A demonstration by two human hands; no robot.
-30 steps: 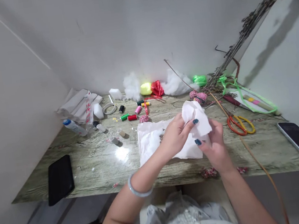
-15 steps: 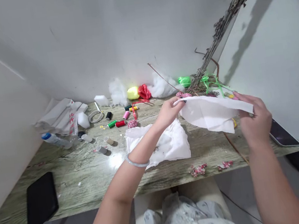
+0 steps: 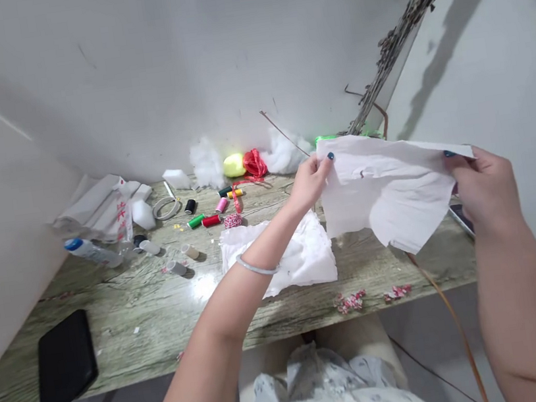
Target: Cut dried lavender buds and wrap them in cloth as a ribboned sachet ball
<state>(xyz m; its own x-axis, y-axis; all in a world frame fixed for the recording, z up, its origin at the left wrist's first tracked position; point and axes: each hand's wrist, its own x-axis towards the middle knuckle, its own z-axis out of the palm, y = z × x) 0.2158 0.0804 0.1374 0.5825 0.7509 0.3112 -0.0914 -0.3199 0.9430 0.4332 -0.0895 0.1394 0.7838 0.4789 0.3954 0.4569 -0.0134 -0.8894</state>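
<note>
Fingers of the left hand [image 3: 312, 183] pinch one upper corner of a white sheet [image 3: 347, 200], and those of the right hand [image 3: 488, 186] clamp its far end, so it hangs spread above the right end of the tabletop [image 3: 275, 323]. Beside it, midway between front and back edges, lies a crumpled white pad [image 3: 313, 258]. Thread spools [image 3: 211, 221] lie toward the back edge; pink-red scraps [image 3: 350, 302] dot the front edge; a black flat object [image 3: 66, 362] reaches that edge near the left corner.
</note>
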